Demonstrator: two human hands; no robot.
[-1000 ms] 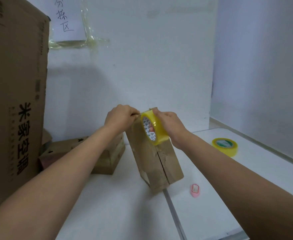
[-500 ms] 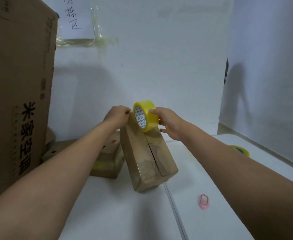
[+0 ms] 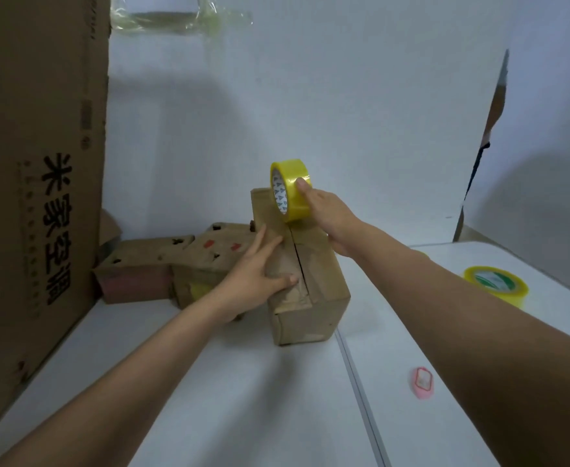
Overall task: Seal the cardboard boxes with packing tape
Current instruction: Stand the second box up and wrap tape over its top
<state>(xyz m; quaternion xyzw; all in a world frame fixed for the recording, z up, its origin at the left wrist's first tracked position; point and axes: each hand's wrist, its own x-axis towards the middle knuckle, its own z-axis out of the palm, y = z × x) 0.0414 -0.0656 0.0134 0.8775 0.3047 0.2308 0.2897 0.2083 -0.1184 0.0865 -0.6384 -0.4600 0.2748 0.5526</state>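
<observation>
Left hand now flat on box | right hand still grips tape roll

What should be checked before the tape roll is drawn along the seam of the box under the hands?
1. Left hand steadies the box, lying flat on its top: ok.
2. Right hand grips the tape roll: ok.
3. Roll sits at the box's far end: ok.
4. Tape end stuck to the cardboard: cannot tell.
5. Seam flaps closed: not ok, a dark gap shows.
6. Cutter within reach on the table: ok.
</observation>
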